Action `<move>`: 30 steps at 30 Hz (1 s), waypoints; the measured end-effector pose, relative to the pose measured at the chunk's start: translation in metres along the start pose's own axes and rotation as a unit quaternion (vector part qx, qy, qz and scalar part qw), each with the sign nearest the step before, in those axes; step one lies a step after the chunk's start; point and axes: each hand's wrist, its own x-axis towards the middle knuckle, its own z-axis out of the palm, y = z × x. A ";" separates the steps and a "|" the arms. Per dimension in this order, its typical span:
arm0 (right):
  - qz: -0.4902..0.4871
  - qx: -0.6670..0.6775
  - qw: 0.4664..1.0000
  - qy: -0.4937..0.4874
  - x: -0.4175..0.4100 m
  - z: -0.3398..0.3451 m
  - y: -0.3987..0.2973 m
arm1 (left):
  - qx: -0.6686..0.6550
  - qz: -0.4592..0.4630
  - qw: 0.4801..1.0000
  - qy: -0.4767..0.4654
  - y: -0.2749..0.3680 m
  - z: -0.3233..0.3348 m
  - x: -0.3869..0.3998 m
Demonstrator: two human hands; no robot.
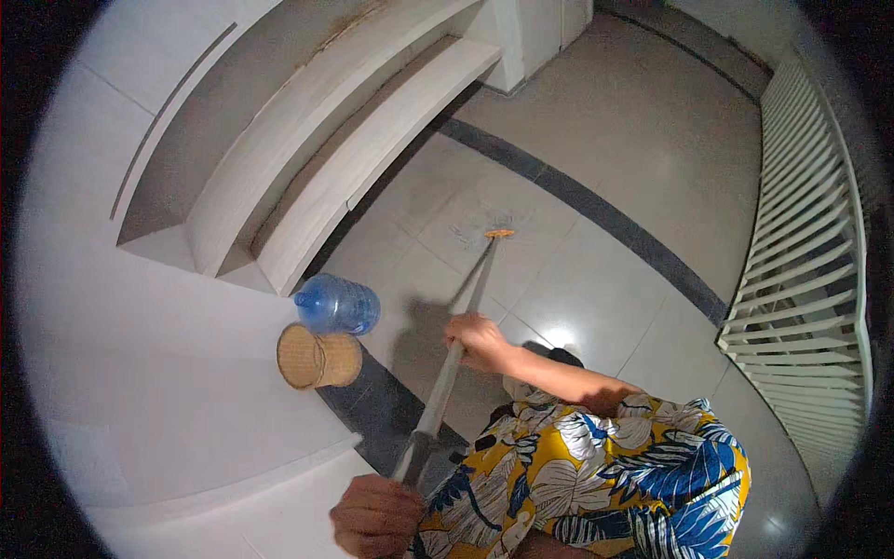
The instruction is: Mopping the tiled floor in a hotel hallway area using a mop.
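With both of my hands I grip the long pale pole of what looks like a floor mop. My left hand is closed around the dark upper end of the pole, low in the view. Farther down the pole, my right hand wraps around its middle. The small orange head rests on the light tiled floor. Wet-looking streaks lie around that head. Its exact make is too small to tell.
A blue plastic water jug lies on its side beside a woven basket-like stool, left of the pole. A white shelf unit runs along the left wall. White railings stand at right. A dark tile strip crosses the floor.
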 end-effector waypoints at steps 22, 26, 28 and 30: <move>0.006 -0.065 0.998 -0.024 0.050 0.003 0.030 | -0.321 -0.255 0.782 0.469 -0.159 -0.043 -0.081; 0.029 -0.078 0.995 -0.051 0.059 0.011 0.019 | 0.163 -0.071 0.975 0.133 -0.240 -0.082 -0.040; 0.051 -0.064 0.994 -0.066 0.049 0.017 0.023 | 0.206 -0.046 0.972 0.102 -0.254 -0.086 -0.031; 0.123 -0.079 0.979 -0.142 0.035 0.012 0.030 | 0.187 -0.071 0.975 0.099 -0.260 -0.073 -0.024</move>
